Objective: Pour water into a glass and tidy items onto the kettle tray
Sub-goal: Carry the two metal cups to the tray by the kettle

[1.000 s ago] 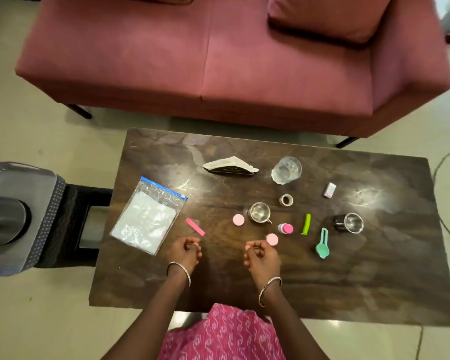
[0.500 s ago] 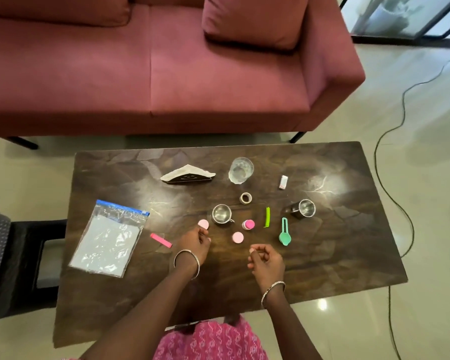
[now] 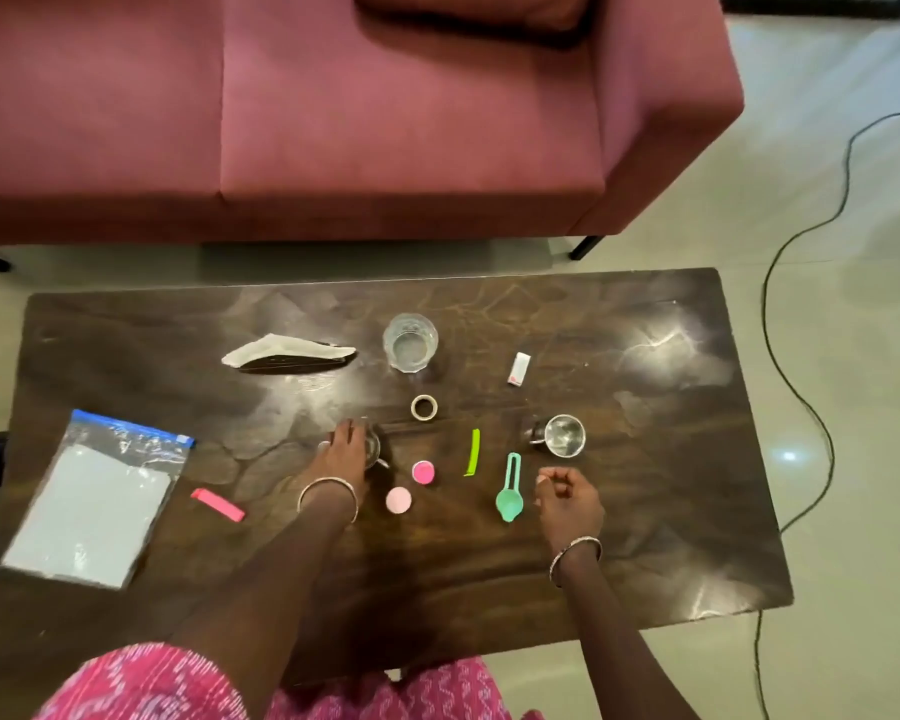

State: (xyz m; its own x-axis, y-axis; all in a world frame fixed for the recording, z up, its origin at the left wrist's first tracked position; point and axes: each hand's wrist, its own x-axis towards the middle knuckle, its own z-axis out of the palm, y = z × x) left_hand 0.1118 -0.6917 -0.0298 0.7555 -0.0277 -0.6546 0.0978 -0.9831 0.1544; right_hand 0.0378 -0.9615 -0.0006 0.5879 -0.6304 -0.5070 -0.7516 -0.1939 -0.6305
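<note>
A clear glass stands at the back middle of the dark table. My left hand lies over the left side of a small steel cup. Whether its fingers grip the cup is hidden. Beside the teal scoop, my right hand rests on the table with its fingers curled, holding nothing. A second steel cup stands just beyond that hand. No kettle or tray is in view.
Small items lie between the hands: a tape roll, a pink-capped bottle, a pale pink cap, a green clip. A pink strip and zip bag lie left, a napkin holder and white packet further back. A red sofa stands behind.
My left hand has reached forward from the table front onto the left steel cup, covering the pink cap beside it. My right hand has slid right, to the teal scoop. The view shifted.
</note>
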